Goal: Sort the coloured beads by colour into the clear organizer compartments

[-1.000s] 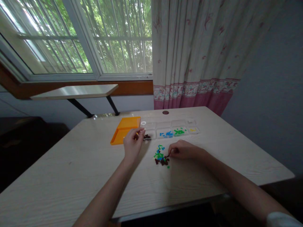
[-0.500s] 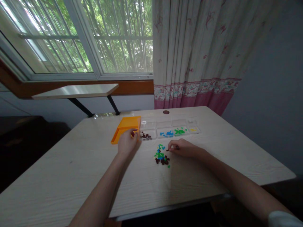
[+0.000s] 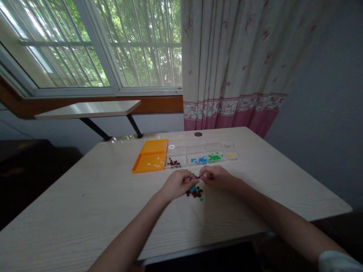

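Observation:
Both my hands meet over a small heap of tiny pieces point(image 3: 195, 193), dark brown, green and blue, on the table. In my right hand point(image 3: 217, 176), thumb and fingertips pinch a small dark brown piece point(image 3: 198, 177) above the heap's far edge. My left hand point(image 3: 178, 184) reaches in from the left, its fingers closed and almost touching that piece. What lies between the left fingertips is too small to make out. This hand covers part of the heap. A single green piece point(image 3: 201, 199) lies apart, on the near side.
Beyond my hands, an orange box point(image 3: 137, 165) stands open with several white pieces inside. Beside it are clear boxes holding brown pieces point(image 3: 174, 163), blue pieces point(image 3: 200, 160), green pieces point(image 3: 214, 157) and yellow pieces point(image 3: 231, 155). A raised shelf point(image 3: 90, 108) stands at the back left.
My left hand has come from the orange box toward me and to the right, up to the heap, uncovering the white pieces. My right hand keeps the brown piece and has barely moved.

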A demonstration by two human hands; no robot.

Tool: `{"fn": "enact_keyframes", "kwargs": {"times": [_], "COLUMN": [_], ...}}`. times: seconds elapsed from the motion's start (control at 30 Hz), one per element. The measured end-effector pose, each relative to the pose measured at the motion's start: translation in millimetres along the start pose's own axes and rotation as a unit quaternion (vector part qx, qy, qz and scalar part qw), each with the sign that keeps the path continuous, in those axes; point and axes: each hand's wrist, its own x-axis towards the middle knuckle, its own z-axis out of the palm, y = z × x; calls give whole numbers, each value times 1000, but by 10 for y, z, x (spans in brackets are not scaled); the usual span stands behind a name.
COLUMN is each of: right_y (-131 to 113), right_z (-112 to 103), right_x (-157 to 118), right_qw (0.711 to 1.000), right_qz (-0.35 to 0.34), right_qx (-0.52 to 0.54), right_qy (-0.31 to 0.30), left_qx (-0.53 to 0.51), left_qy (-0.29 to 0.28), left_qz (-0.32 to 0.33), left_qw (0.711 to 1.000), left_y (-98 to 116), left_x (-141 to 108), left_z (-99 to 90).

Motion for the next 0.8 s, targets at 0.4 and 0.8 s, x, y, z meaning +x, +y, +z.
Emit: {"fn": "enact_keyframes", "kwargs": {"times": [0.4, 0.8], "right_y": [-5, -74], "right_z": [46, -77], "right_x": [3, -13], "right_qw": [995, 994], "right_qz": [-52, -10], "right_qx": [-61, -19], "right_qy": [60, -106], "left_qx": [-70, 93], "left_qy": [67, 241], "left_qz": [-1, 96], "left_qw": [995, 961], "left_y": [-23, -66], "left_x": [26, -48], "left_z": [87, -177]}}
